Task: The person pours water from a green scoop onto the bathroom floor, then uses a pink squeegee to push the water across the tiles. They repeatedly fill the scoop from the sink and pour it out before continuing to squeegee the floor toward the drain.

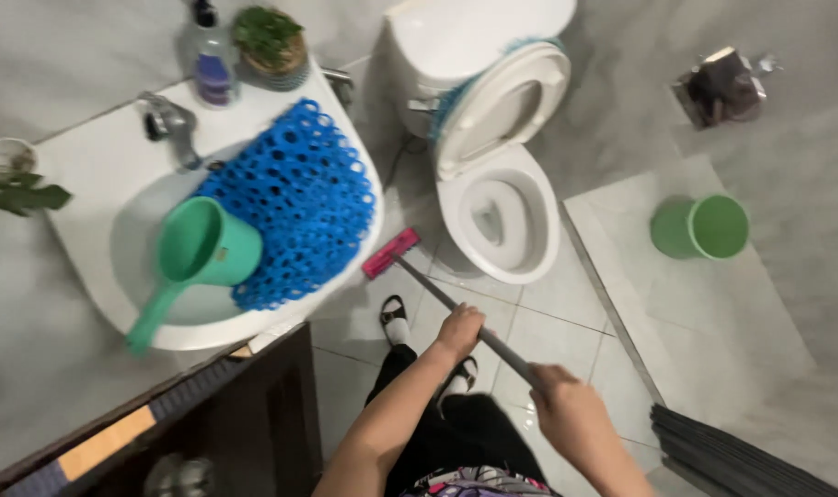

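right hand (pixel 571 405) sits nearest, closed in a fist around the upper end of the grey pole (pixel 479 333); left hand (pixel 460 329) is further down it, fingers wrapped tight round the shaft. the pole slants away to a pink mop head (pixel 390 253), which rests on the floor tiles (pixel 557 322) in the gap between the sink (pixel 97 175) base and the toilet (pixel 497 216) bowl, just beside both. a sandalled foot (pixel 394 317) stands close behind the head. to work this spot well i'd judge short strokes best, keeping the head flat and steering with the lower hand so it doesn't knock the porcelain or the foot. in the sink lie a green scoop (pixel 198 253) and a blue mat (pixel 299 198). further off, the toilet seat is up, a green bucket (pixel 699 227) stands on the pale floor to the right, and a bottle (pixel 210 60) and plant (pixel 270 41) sit at the sink's back edge.
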